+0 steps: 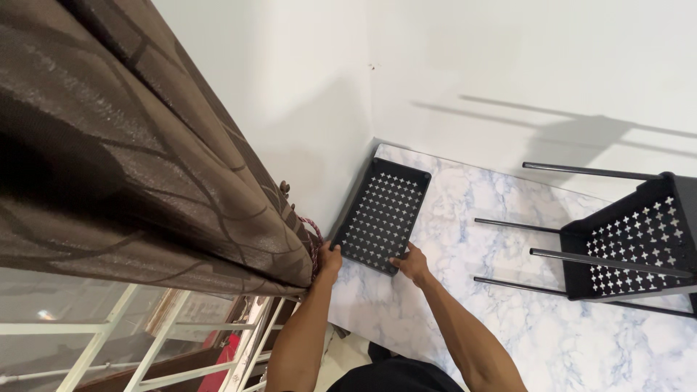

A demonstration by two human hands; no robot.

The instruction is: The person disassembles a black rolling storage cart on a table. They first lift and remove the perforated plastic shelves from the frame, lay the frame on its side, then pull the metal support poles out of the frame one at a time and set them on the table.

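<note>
A black rectangular tray [383,212] with cross-shaped holes in its base lies on the marble-patterned floor [465,218], in the corner against the white wall. My left hand [329,259] grips the tray's near left corner, beside the curtain. My right hand [412,263] holds its near right corner. Both arms reach forward from the bottom of the view.
A brown patterned curtain [145,160] hangs at the left, tied with a cord. White window bars [145,341] show below it. At the right lies a second black perforated tray [632,243] with several thin black poles [534,252] sticking out toward the middle.
</note>
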